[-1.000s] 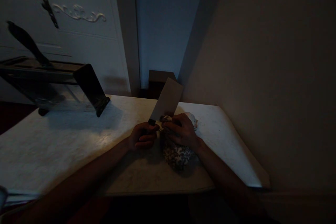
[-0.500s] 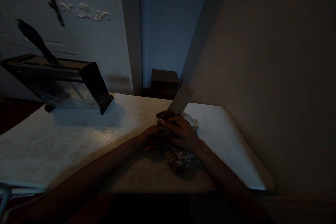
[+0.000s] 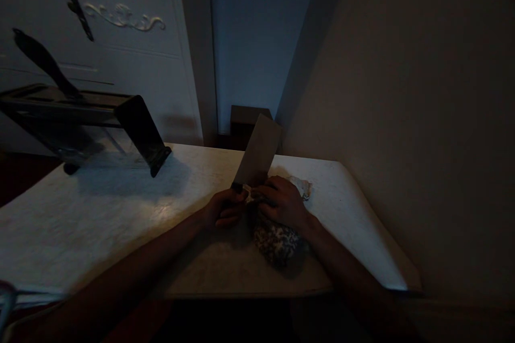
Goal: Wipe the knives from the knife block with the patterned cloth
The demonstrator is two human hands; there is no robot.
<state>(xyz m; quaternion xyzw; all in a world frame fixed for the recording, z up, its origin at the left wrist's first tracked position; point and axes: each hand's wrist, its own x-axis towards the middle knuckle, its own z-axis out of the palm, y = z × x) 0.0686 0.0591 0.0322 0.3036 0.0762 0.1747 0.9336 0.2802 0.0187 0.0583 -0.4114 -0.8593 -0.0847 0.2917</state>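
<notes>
In dim light my left hand (image 3: 222, 209) is closed round the handle of a broad cleaver (image 3: 257, 153), whose blade points up and away from me. My right hand (image 3: 284, 203) presses a speckled patterned cloth (image 3: 277, 238) against the base of the blade, fingers curled over it. Both hands rest on a pale table (image 3: 120, 220) near its front right part. A light end of the cloth (image 3: 302, 186) sticks out behind my right hand.
A dark knife rack (image 3: 88, 118) with a black handle (image 3: 40, 61) sticking up stands at the table's back left. A white panelled door is behind it, a small brown box (image 3: 247, 118) past the table's far edge, and a plain wall on the right.
The cleaver blade dropped lower and rightward under the cloth half a second ago, then rose again to stand tall as before. My right hand with the cloth slid along the blade and back.
</notes>
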